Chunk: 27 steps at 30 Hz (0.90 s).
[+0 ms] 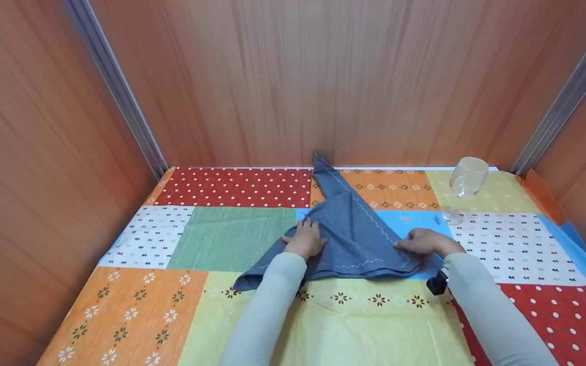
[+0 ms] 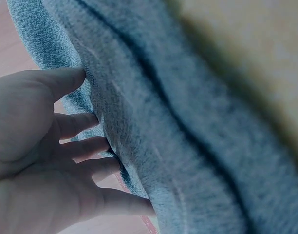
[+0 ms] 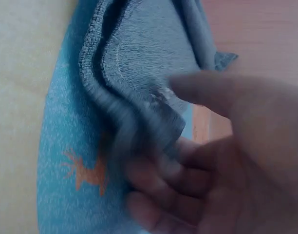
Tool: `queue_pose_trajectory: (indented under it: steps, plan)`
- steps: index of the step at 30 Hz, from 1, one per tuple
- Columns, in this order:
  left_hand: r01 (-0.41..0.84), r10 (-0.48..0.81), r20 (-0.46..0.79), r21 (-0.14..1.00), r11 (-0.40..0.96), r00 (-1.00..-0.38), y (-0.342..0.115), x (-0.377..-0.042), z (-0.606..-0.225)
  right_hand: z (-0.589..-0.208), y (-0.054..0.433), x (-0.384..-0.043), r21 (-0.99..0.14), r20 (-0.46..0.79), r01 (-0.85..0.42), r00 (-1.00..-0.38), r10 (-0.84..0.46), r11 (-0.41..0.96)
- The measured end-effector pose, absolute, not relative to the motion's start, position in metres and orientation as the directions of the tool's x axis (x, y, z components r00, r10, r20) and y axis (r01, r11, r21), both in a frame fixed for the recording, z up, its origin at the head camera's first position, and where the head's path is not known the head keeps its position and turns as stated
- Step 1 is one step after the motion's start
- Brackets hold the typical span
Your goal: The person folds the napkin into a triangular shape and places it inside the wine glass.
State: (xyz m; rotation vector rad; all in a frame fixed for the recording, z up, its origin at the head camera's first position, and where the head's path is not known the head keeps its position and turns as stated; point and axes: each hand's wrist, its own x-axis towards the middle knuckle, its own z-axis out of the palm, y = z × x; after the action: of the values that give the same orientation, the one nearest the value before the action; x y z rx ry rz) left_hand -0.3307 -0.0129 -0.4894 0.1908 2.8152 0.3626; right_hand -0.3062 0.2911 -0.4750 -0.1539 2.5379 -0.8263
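A grey-blue cloth napkin (image 1: 350, 235) with pale stitching along its edges lies folded in layers, a narrow point reaching toward the back wall. My left hand (image 1: 305, 239) rests on its left part with the fingers spread. In the left wrist view, the fingertips of that left hand (image 2: 66, 146) press into the fabric. At the napkin's right corner, my right hand (image 1: 425, 242) grips the edge. The right wrist view shows the thumb of the right hand (image 3: 236, 146) above the layered corner and curled fingers under it, somewhat blurred.
A clear stemless glass (image 1: 468, 177) stands at the back right. The patchwork tablecloth (image 1: 242, 239) covers the table. Wood-grain panels (image 1: 293, 81) rise at the back and both sides, joined by metal corner posts (image 1: 120, 91).
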Motion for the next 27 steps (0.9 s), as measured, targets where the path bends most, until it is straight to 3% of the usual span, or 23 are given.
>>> queue_pose_trajectory:
  steps: [6, 16, 27]
  plan:
    - [0.096, 0.169, -0.271, 0.265, 0.960, -0.948, -0.013, -0.331, -0.491, -0.486, 0.281, -0.325, -0.631, -0.299, 0.060, -0.939, -0.171, 0.774]
    - [0.099, 0.178, -0.265, 0.286, 0.953, -0.948, -0.014, -0.330, -0.492, -0.501, 0.268, -0.344, -0.691, -0.194, 0.063, -0.976, -0.101, 0.720]
    - [0.100, 0.177, -0.253, 0.288, 0.952, -0.951, -0.015, -0.332, -0.494, -0.498, 0.282, -0.334, -0.664, -0.211, 0.068, -0.973, -0.099, 0.745]
